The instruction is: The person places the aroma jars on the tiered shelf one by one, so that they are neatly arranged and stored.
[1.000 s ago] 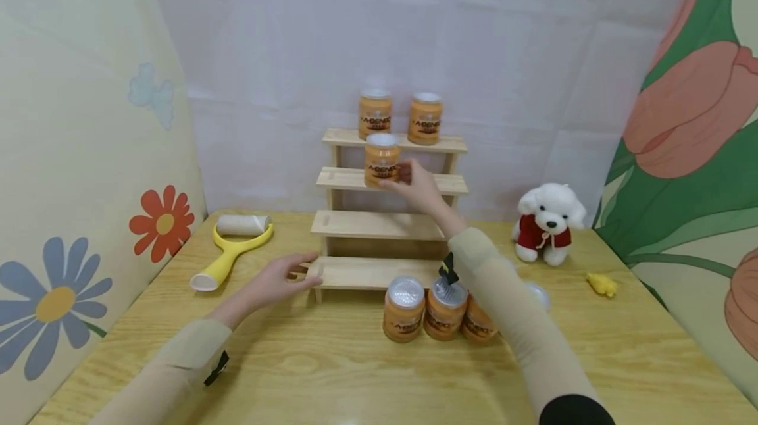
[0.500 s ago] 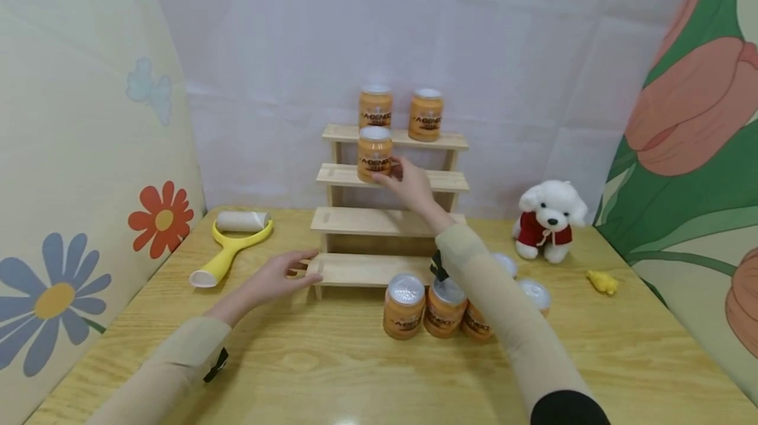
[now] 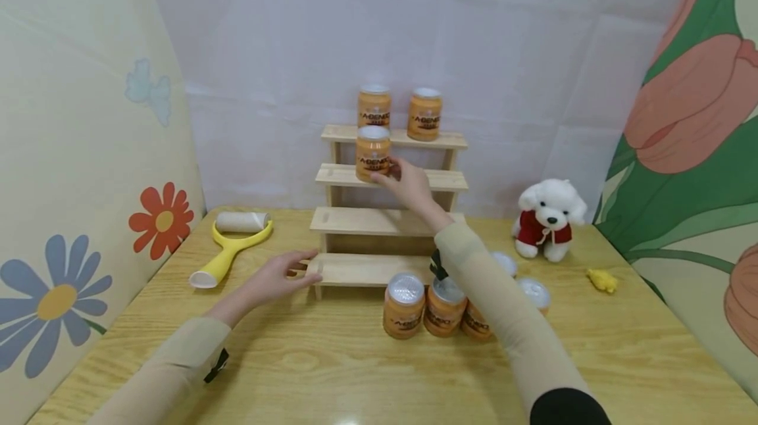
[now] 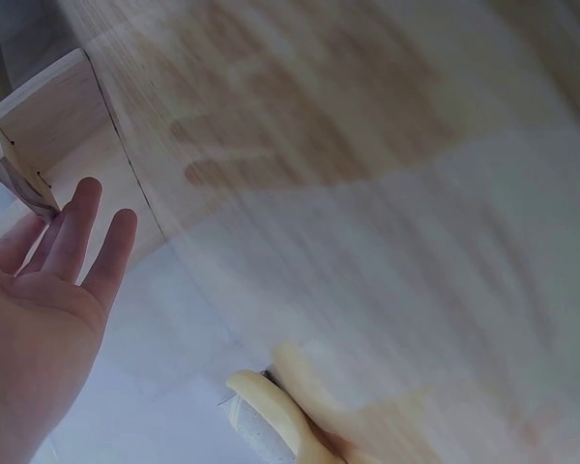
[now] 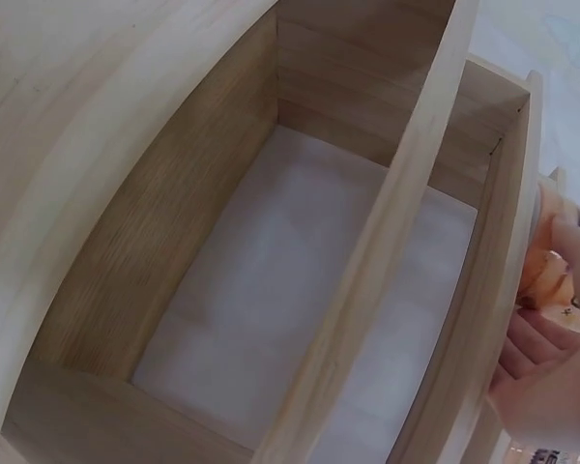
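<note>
A white backdrop (image 3: pixel 296 37) hangs behind the stepped wooden stand (image 3: pixel 373 220), with a floral panel (image 3: pixel 65 149) to the stand's left and another (image 3: pixel 687 109) to its right. Under the stand is a wood-grain table (image 3: pixel 302 366).

Well to the stand's right sits a white plush dog (image 3: pixel 552 218) in a red garment; to the stand's left lies a yellow-handled roller (image 3: pixel 224 262).

The left hand (image 3: pixel 278 278), its fingers mostly straight and slightly spread, touches the left end of the stand's lowest board. The right hand (image 3: pixel 411 188) is at the stand's second board from the top, its thumb and fingers gripping the right side of an orange can (image 3: pixel 373 152). That can is upright, left of the board's middle; whether its base bears fully on the wood I cannot tell.

Two matching cans (image 3: pixel 424 116) stand apart on the stand's top board. More cans (image 3: pixel 404 306) cluster in front of the stand toward its right, partly hidden by the right sleeve (image 3: pixel 503 313).

Smallest is a yellow figurine (image 3: pixel 602 280), far to the stand's right.
</note>
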Demonstrator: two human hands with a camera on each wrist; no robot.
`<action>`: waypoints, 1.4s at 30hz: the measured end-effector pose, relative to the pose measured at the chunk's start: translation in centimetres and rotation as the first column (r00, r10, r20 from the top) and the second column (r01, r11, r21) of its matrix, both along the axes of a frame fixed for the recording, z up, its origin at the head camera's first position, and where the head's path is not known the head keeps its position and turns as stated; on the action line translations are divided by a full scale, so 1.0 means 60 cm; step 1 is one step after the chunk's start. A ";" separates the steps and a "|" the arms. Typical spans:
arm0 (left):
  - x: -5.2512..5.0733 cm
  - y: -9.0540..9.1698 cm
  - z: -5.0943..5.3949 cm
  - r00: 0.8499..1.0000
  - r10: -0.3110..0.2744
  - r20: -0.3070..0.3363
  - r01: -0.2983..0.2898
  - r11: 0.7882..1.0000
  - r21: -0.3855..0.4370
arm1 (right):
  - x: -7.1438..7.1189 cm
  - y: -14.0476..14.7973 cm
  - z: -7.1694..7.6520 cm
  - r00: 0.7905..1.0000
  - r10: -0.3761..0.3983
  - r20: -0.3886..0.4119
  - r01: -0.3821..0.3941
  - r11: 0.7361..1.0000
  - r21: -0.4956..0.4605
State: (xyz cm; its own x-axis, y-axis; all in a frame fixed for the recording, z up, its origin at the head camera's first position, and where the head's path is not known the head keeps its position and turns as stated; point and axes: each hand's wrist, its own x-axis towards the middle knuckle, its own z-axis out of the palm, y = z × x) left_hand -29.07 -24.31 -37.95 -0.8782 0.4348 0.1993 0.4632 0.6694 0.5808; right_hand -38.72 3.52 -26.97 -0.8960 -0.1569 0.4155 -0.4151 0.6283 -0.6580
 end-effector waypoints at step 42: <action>-0.012 -0.005 -0.005 0.998 0.027 0.063 -0.029 0.999 0.028 | 0.068 0.162 0.020 0.978 0.191 0.079 -0.185 0.980 -0.077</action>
